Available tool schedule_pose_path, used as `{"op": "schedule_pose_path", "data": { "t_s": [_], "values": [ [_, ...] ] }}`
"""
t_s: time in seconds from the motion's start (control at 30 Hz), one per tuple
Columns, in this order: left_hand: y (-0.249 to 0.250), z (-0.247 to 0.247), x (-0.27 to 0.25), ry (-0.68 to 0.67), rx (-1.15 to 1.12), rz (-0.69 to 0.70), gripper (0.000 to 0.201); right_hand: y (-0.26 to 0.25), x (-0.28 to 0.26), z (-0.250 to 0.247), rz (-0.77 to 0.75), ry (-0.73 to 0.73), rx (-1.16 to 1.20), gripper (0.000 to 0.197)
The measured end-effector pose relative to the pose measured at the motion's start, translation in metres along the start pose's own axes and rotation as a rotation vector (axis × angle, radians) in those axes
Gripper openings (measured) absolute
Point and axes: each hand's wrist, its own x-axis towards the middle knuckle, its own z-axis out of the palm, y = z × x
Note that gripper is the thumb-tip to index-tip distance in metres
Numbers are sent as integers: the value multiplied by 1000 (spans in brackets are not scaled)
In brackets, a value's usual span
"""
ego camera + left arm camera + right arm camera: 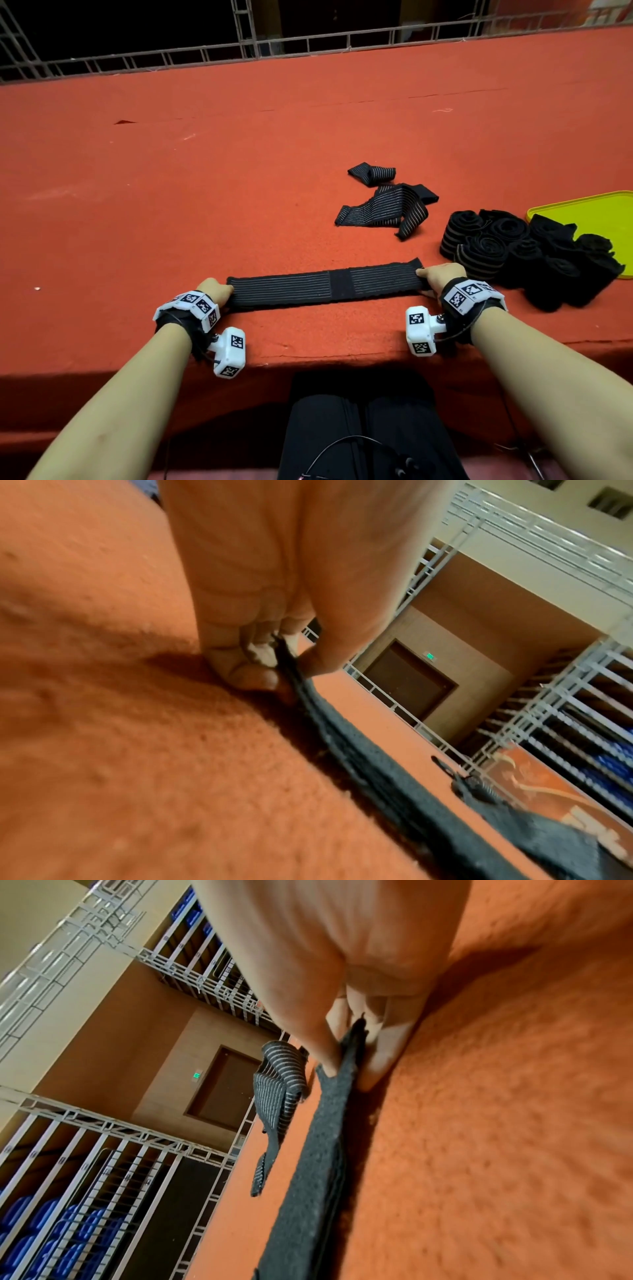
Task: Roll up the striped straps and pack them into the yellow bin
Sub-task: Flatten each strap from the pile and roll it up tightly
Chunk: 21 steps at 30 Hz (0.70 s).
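Note:
A black striped strap lies stretched flat near the table's front edge. My left hand pinches its left end, thumb above and fingers below, as the left wrist view shows at the strap's edge. My right hand pinches the right end; the right wrist view shows the strap held between thumb and fingers. Two loose striped straps lie crumpled further back. Several rolled straps stand at the right, some overlapping the yellow bin.
The red felt table reaches back to a metal railing. Its front edge runs just under my wrists, with my dark-clothed lap below. The loose straps lie just beyond my right hand.

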Motion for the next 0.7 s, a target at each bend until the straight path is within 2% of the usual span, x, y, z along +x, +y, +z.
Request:
{"op": "schedule_pose_path", "data": {
  "t_s": [0.13,0.23,0.3,0.43,0.47,0.63,0.7],
  "values": [
    [7,4,0,27,132,23,25,-7,-11,9,-101,237,-181,23],
    [16,5,1,156,200,30,40,-9,-19,14,-209,275,-286,28],
    [28,8,-1,216,182,166,41,-11,-21,16,-243,284,-345,25],
    [56,26,-15,126,123,413,23,-19,-24,24,-296,282,-475,8],
    [61,32,-19,88,108,438,20,-19,-23,25,-293,276,-502,13],
    [66,58,-22,-62,2,427,5,-19,-21,29,-261,252,-509,20],
    [63,59,-19,-93,-73,405,9,-19,-24,29,-303,258,-523,16]
  ]
}}
